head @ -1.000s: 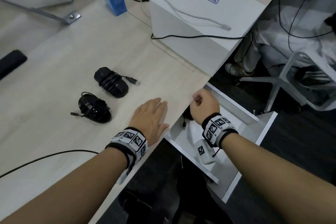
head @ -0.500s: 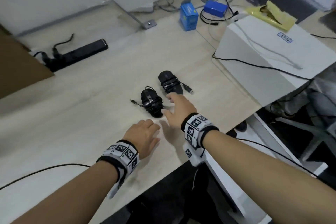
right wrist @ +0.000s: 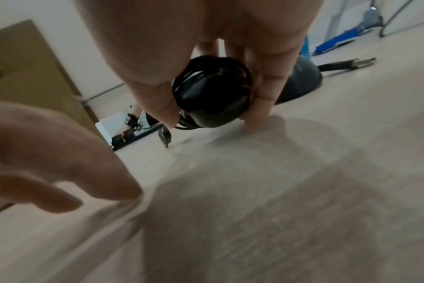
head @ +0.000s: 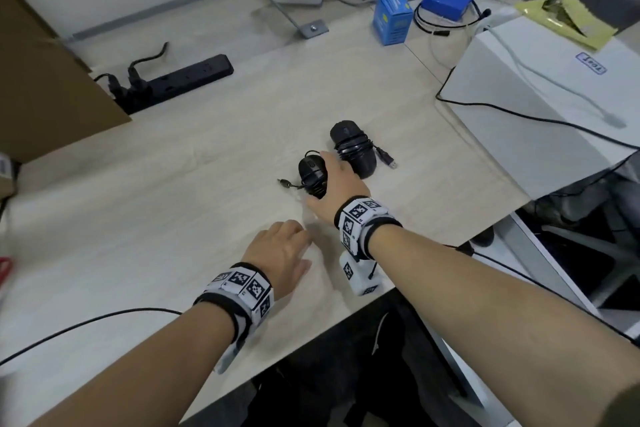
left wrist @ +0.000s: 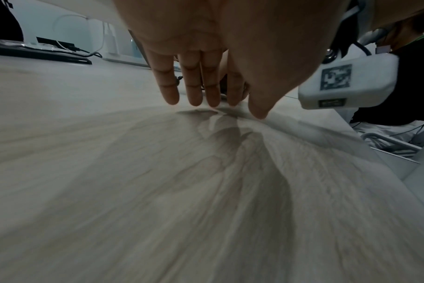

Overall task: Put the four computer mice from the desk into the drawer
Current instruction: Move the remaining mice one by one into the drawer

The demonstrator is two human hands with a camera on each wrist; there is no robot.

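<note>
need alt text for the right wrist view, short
A right hand grips a black computer mouse wrapped in its own cable, thumb on one side and fingers on the other, low over a pale wooden desk. A second dark mouse lies just behind it, and the left hand shows blurred at the left edge.

Head view steeply down; wrist views low, sharing desk (head: 173, 218).

Office workstation.
You are at a pale wood-grain desk (head: 173, 218) carrying a black power strip (head: 180, 78), trailing cables and a white cabinet (head: 540, 107); a swivel-chair base stands nearby.
</note>
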